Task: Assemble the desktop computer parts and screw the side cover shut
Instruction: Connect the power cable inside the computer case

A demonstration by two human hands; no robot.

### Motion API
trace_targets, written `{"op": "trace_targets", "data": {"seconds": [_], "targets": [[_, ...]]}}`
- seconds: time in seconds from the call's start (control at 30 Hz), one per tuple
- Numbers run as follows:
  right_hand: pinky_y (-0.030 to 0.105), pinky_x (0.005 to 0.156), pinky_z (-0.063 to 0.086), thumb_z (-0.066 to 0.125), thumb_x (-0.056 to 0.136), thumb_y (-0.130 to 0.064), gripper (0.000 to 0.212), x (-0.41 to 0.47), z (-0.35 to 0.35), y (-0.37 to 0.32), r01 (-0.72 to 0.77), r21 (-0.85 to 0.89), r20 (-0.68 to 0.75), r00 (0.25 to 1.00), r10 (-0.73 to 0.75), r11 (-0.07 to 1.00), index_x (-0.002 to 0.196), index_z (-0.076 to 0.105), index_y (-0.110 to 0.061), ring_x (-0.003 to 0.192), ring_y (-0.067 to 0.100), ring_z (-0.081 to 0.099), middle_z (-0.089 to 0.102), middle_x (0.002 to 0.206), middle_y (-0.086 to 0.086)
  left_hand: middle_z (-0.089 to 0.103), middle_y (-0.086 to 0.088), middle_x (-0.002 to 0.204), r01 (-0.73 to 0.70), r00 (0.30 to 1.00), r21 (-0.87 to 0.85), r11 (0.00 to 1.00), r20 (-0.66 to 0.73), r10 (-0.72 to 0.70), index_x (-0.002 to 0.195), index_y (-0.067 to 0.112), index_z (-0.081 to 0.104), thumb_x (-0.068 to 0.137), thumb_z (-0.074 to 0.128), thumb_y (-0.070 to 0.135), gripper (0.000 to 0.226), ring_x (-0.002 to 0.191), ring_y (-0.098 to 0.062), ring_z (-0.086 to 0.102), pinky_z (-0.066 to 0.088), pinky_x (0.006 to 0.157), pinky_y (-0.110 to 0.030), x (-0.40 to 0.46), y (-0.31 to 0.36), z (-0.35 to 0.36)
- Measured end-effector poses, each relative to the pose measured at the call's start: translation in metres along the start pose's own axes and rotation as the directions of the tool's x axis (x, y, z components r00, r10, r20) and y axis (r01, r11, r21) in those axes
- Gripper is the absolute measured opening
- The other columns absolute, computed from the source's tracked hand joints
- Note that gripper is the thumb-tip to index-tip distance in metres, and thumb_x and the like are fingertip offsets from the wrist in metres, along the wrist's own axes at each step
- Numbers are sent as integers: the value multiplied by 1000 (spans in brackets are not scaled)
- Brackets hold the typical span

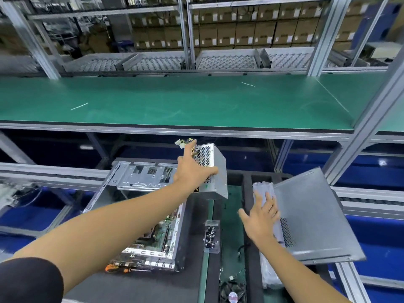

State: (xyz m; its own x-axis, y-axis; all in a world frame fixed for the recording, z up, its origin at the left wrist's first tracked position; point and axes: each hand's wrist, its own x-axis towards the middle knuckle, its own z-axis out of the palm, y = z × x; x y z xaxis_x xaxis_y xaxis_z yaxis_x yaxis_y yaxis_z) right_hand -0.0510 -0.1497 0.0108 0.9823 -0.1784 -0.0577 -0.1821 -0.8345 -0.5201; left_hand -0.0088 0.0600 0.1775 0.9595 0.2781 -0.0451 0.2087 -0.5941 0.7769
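Perforated steel fills my left hand (192, 171): I grip the power supply (213, 171) at frame centre, above the open case (140, 215). I should lower it squarely, cables clear. My right hand (262, 217) rests flat, fingers spread.

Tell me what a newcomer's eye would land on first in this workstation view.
First, the silver power supply held up in the left hand, tilted above the open computer case at centre left. Next, the grey side cover lying at an angle on the right, with the right hand flat on clear plastic wrap beside it. Behind everything runs the broad green bench shelf.
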Motion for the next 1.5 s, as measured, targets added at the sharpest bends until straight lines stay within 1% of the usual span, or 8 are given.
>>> {"op": "trace_targets", "data": {"seconds": [0.2,0.43,0.57,0.7,0.87,1.03,1.2,1.5], "targets": [[47,119,-1,66,65,-60,112,-11,-5,-108,522,265,-7,842,-540,811,154,-3,-57,156,18,-13,-5,167,-4,54,12,130,-36,999,-87,996,8,37,140,57,24,43,88,51,117,95,-12,65,58,72,-35,9,-34,-69],[66,121,9,87,69,-31,135,-43,29,-230,564,403,247,691,-679,721,156,-15,-48,155,28,-19,-22,167,2,50,15,119,102,989,-44,994,111,-97,143,50,30,40,89,59,119,105,-7,55,44,74,-24,20,-101,-167],[65,121,13,76,66,-48,128,-77,60,-279,562,423,296,656,-695,711,160,-9,-34,155,33,-10,-12,166,11,50,5,134,196,957,17,980,217,-195,147,42,32,42,89,63,122,108,-12,57,48,76,-29,29,-151,-217],[49,119,21,63,51,-57,130,-112,90,-322,352,599,273,755,-597,719,162,1,-30,140,20,16,15,153,7,42,5,151,194,935,105,975,280,-217,152,38,28,43,84,75,128,115,-17,55,53,77,-32,42,-187,-249],[46,116,28,61,52,-43,115,-127,127,-349,77,763,265,868,-420,641,159,21,-28,137,22,27,27,143,8,65,-6,112,338,861,0,941,404,-310,140,34,35,62,67,78,95,84,-29,71,62,56,-43,54,-214,-279],[32,62,53,63,62,-44,70,-137,144,-347,-558,828,557,809,-188,56,123,56,-10,76,26,69,73,92,13,72,-11,117,419,837,-294,859,492,-240,138,27,32,80,57,79,82,101,-24,74,62,75,-39,48,-256,-288],[40,75,47,37,92,-58,57,-132,158,-337,-612,751,586,790,-180,-245,111,66,-14,86,32,57,69,92,16,54,-5,138,358,850,-248,900,485,-204,147,17,30,81,73,63,91,120,-20,59,49,105,-43,25,-315,-256],[47,82,48,43,101,-42,54,-113,159,-313,-591,807,589,804,-88,-6,137,54,-4,98,32,54,61,120,23,63,-19,134,591,703,-496,636,703,-106,144,22,48,76,76,61,83,111,-30,68,58,81,-42,6,-312,-244]]}}
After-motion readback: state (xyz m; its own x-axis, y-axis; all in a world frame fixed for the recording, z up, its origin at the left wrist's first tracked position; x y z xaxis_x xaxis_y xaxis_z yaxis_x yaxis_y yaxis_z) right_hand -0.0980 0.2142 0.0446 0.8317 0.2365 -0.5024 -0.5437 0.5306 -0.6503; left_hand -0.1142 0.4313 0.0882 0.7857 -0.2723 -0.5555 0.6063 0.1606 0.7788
